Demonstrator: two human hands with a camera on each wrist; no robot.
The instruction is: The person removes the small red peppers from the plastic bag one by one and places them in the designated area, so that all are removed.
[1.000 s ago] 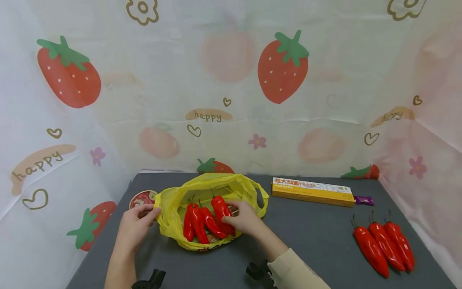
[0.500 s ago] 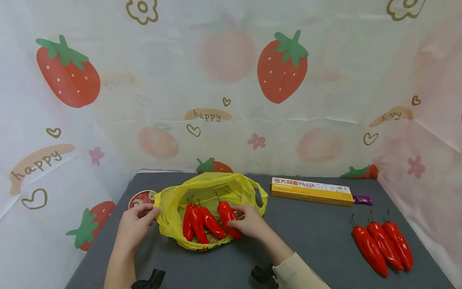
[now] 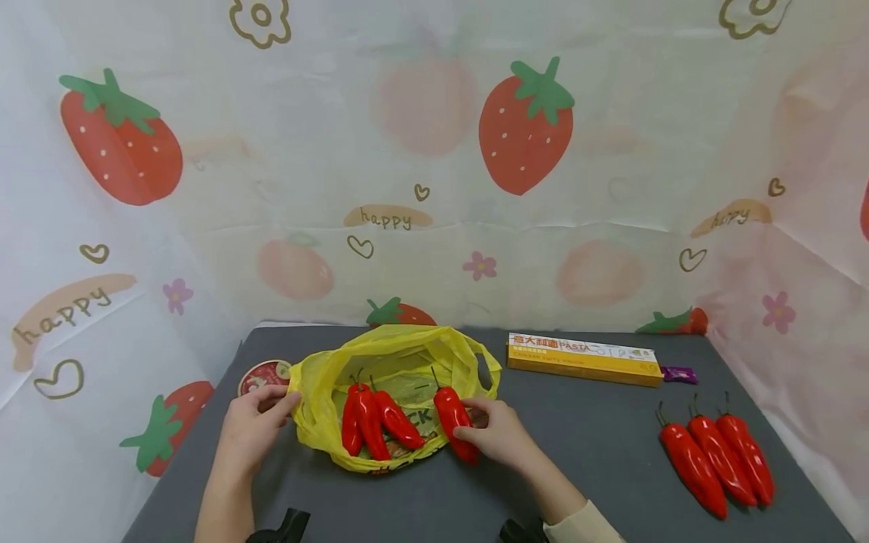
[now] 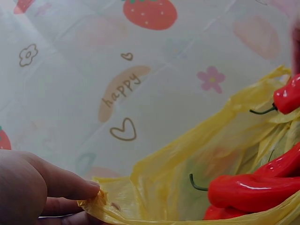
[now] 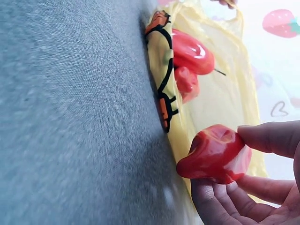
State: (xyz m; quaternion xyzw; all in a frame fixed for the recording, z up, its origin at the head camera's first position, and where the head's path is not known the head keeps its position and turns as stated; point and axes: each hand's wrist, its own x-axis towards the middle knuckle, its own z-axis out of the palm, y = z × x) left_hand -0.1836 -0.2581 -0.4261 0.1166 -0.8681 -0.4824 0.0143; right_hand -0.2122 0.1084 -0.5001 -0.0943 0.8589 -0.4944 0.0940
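Observation:
My left hand (image 3: 253, 428) pinches the left rim of a yellow plastic bag (image 3: 380, 339), which lies with its mouth gaping toward me. Three red chili peppers (image 3: 369, 421) rest inside it, also visible as glossy peppers (image 4: 253, 192) in the left wrist view. At the bag's right front rim, my right hand (image 3: 501, 436) grips another red chili pepper (image 3: 453, 424) between thumb and fingers, its stem pointing up. In the right wrist view this held pepper (image 5: 218, 154) shows tip first, with the bag just behind it.
Three more red chili peppers (image 3: 716, 464) lie side by side at the right of the grey table (image 3: 584, 467). A yellow pasta box (image 3: 584, 362) and a small purple packet (image 3: 679, 374) sit at the back. A round red item (image 3: 263, 374) lies partly behind the left hand.
My right hand has moved right with its pepper, from among the others inside the bag to the right front rim. The left hand keeps its hold on the bag.

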